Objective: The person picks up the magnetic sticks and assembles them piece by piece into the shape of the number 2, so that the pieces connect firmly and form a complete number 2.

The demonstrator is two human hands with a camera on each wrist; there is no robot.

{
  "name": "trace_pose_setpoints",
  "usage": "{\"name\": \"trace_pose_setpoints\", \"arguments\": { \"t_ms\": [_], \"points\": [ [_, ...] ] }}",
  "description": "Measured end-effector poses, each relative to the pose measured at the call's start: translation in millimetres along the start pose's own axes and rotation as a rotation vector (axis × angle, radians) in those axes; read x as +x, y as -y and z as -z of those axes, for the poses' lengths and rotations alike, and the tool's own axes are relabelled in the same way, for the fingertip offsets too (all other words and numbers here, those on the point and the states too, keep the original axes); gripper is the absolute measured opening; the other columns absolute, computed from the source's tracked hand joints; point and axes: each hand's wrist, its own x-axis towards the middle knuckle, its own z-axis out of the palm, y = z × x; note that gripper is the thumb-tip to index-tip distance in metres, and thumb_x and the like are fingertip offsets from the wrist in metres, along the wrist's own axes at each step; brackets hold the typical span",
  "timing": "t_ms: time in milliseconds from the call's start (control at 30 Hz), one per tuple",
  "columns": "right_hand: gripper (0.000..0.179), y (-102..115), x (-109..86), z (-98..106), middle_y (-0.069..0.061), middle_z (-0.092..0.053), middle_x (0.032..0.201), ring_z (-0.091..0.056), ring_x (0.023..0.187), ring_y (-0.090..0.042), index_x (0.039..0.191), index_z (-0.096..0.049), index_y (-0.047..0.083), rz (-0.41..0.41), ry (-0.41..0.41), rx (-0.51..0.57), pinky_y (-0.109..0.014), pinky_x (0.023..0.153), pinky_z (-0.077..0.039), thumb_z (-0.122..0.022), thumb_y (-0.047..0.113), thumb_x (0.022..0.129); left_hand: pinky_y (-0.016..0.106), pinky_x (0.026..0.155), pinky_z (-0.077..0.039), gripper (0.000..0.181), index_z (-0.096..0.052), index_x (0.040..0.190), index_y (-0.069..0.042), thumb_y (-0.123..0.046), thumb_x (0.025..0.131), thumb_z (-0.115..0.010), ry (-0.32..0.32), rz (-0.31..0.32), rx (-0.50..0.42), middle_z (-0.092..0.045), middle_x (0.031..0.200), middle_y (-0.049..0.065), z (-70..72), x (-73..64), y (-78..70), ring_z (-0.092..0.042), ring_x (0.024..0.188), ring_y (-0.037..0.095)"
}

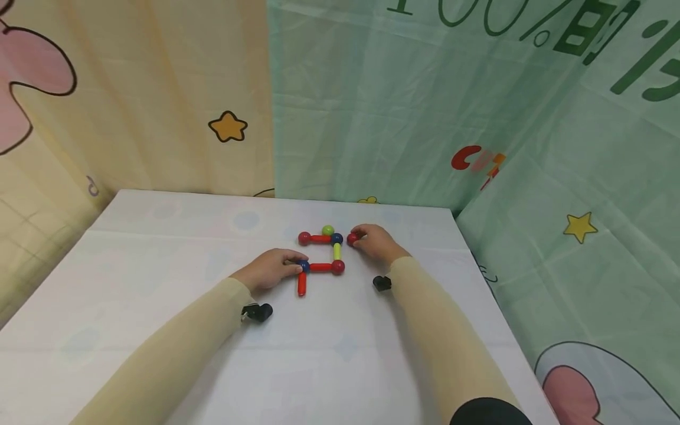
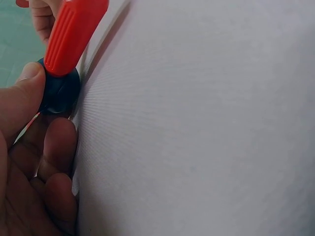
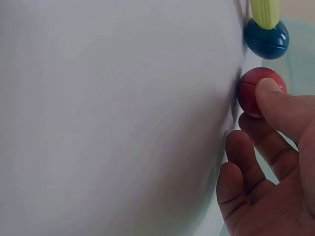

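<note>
My left hand (image 1: 270, 270) pinches a blue ball (image 2: 61, 91) between thumb and fingers at the near left corner of a ball-and-rod toy figure. One red rod (image 1: 301, 285) points from that ball toward me, and another red rod (image 1: 320, 267) runs right to a red ball (image 1: 337, 267). From there a yellow-green rod (image 1: 337, 252) leads up to a second blue ball (image 3: 267, 39). A further red rod (image 1: 320, 239) joins it to a red ball (image 1: 304, 238) on the left. Just right of the second blue ball, my right hand (image 1: 376, 243) pinches a loose red ball (image 3: 253, 91), a small gap between them.
A light green ball (image 1: 328, 230) sits behind the far red rod. The figure lies on a white-covered table (image 1: 159, 265), toward its back edge. Printed curtains (image 1: 372, 118) hang behind and beside the table. Black wrist cameras (image 1: 258, 312) stick out from both sleeves.
</note>
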Motion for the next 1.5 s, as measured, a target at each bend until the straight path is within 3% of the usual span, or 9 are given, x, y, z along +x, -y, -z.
{"name": "trace_pose_setpoints", "arguments": {
  "t_ms": [167,367,633,967,1500],
  "points": [
    [0.040,-5,-16.9,4,-0.006,-0.065,0.137,-0.056,0.130,-0.028,0.142,-0.064,0.016,-0.004,0.055,-0.030,-0.049,0.118,-0.044,-0.069,0.022,0.103,0.059,0.123,-0.035,0.038,-0.066,0.144,-0.026,-0.033,0.106,-0.064,-0.007,-0.014,0.015,-0.059,0.151,0.010,1.2,2.0,3.5,-0.051,0.138,0.033],
    [0.041,-9,-40.6,4,-0.004,-0.067,0.131,-0.059,0.116,-0.024,0.139,-0.066,0.018,0.025,0.117,-0.071,-0.042,0.106,-0.052,-0.073,0.025,0.100,0.061,0.124,-0.033,0.038,-0.067,0.142,-0.027,-0.034,0.105,-0.064,-0.010,-0.020,0.032,-0.059,0.151,0.011,3.0,3.8,4.6,-0.049,0.140,0.035],
    [0.035,-12,-66.0,-5,-0.001,-0.068,0.116,-0.061,0.099,-0.020,0.131,-0.071,0.018,0.071,0.183,0.011,-0.029,0.082,-0.056,-0.077,0.022,0.097,0.061,0.124,-0.032,0.037,-0.067,0.142,-0.026,-0.033,0.106,-0.064,0.000,-0.020,0.029,-0.060,0.150,0.011,5.3,4.9,3.0,-0.049,0.140,0.035],
    [0.030,11,-89.3,-26,0.005,-0.071,0.103,-0.062,0.095,-0.016,0.125,-0.074,0.019,0.214,0.259,-0.011,-0.029,0.083,-0.056,-0.080,0.023,0.095,0.062,0.125,-0.031,0.037,-0.067,0.142,-0.025,-0.032,0.106,-0.064,0.018,-0.002,0.006,-0.060,0.150,0.011,6.1,6.0,0.7,-0.048,0.140,0.035],
    [0.032,52,-95.8,-56,0.012,-0.070,0.100,-0.061,0.087,-0.010,0.125,-0.074,0.021,0.370,0.300,-0.081,-0.022,0.077,-0.053,-0.081,0.026,0.094,0.064,0.124,-0.030,0.039,-0.066,0.144,-0.026,-0.033,0.105,-0.065,0.030,0.015,0.014,-0.058,0.151,0.011,9.8,10.7,-2.3,-0.046,0.141,0.036]
  ]
}}
